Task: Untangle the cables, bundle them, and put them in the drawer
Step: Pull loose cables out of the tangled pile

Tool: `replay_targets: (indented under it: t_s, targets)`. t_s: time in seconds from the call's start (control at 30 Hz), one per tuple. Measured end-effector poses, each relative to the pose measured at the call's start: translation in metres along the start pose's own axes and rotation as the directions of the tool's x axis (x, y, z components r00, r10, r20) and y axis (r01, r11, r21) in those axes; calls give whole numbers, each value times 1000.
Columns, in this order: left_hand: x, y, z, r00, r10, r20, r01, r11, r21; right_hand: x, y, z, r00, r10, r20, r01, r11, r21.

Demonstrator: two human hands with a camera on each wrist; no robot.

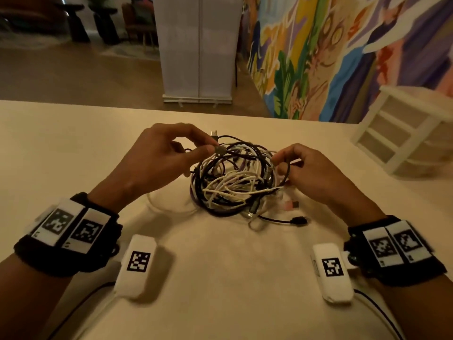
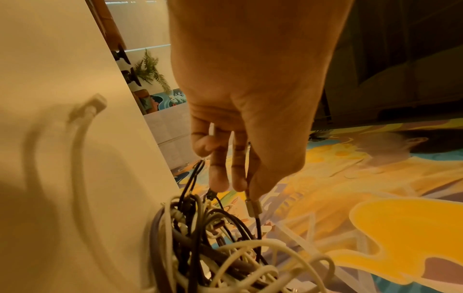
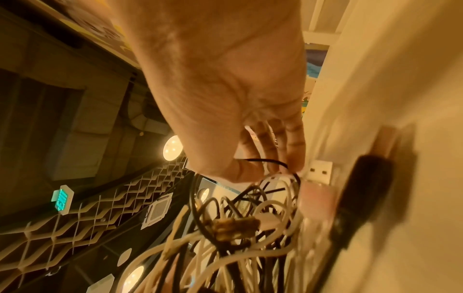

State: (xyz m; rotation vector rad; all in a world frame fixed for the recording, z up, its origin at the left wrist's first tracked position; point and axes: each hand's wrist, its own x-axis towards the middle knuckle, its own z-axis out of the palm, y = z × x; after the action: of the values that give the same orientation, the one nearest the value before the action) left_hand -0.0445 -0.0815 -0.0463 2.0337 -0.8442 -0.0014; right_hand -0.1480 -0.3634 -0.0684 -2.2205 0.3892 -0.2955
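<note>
Across the pale counter (image 1: pixel 73 148), the left hand (image 1: pixel 157 155) pinching a plug and the right hand (image 1: pixel 306 170) pinching a dark strand of the cable tangle (image 1: pixel 235 177) risk cinching knots tighter if they pull apart.

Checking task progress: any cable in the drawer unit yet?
No, the cables sit in one tangle on the table, apart from the drawer unit.

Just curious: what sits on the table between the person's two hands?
A tangle of cables, clearest in the head view; the left hand and right hand each pinch a strand.
</note>
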Motion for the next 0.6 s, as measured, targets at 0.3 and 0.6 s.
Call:
replay_targets:
  t_s: [0.3,0.6]
  targets:
    - [-5,5,-3,991,15,133,-20,999,36,-9,-9,2,970,-31,241,-49,948,316]
    - [-7,10,1,961,166,220,-180,982,47,-8,-5,6,941,69,332,-188,922,340]
